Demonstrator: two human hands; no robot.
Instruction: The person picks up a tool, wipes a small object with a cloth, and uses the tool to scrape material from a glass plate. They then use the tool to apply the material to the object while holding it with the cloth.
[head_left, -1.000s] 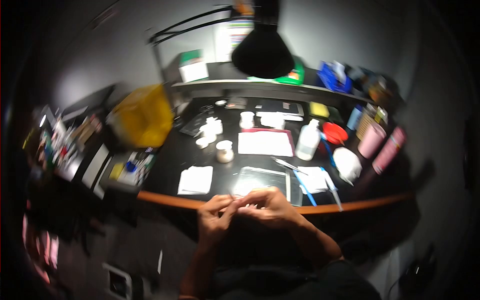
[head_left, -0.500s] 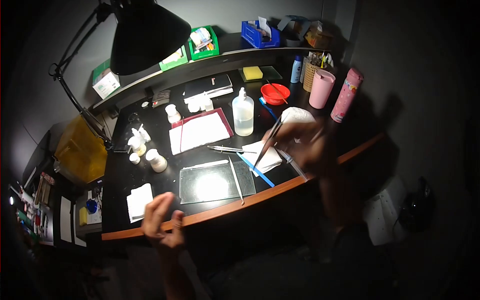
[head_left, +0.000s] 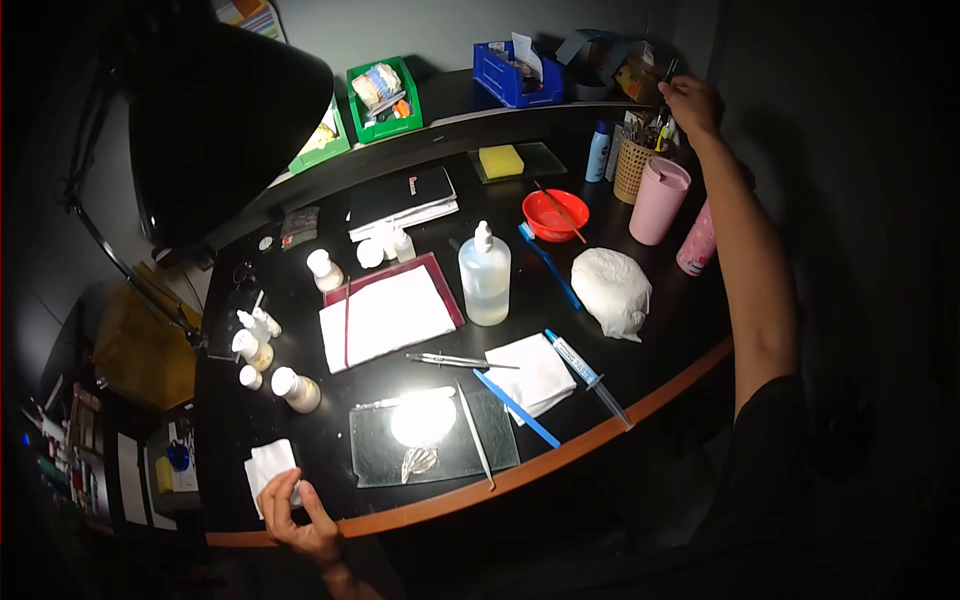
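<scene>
My right hand (head_left: pixel 694 103) is raised at the back right, its fingers closed on a thin dark tool (head_left: pixel 671 68) above the woven pen basket (head_left: pixel 632 170). At the front left, my left hand (head_left: pixel 300 515) hovers by the table edge with fingers curled and thumb apart, beside a folded white tissue (head_left: pixel 270 468). A glass slab (head_left: pixel 375 455) lies in front, bearing a metal spatula and a white-handled instrument (head_left: pixel 472 435). Right of it are a blue stick (head_left: pixel 515 408), a folded white cloth (head_left: pixel 530 370), tweezers (head_left: pixel 450 360) and a syringe (head_left: pixel 590 378).
A clear bottle (head_left: pixel 485 278) stands mid-table. Behind are a red bowl (head_left: pixel 540 215), a blue toothbrush (head_left: pixel 553 268) and a white wrapped bundle (head_left: pixel 610 290). Pink tumbler (head_left: pixel 658 205) stands right. A black lamp (head_left: pixel 230 120) overhangs the left; small bottles (head_left: pixel 297 390) stand below it.
My right hand has moved from above the cloth up to the pen basket with the thin tool. My left hand has shifted down and slightly left. The view has shifted too.
</scene>
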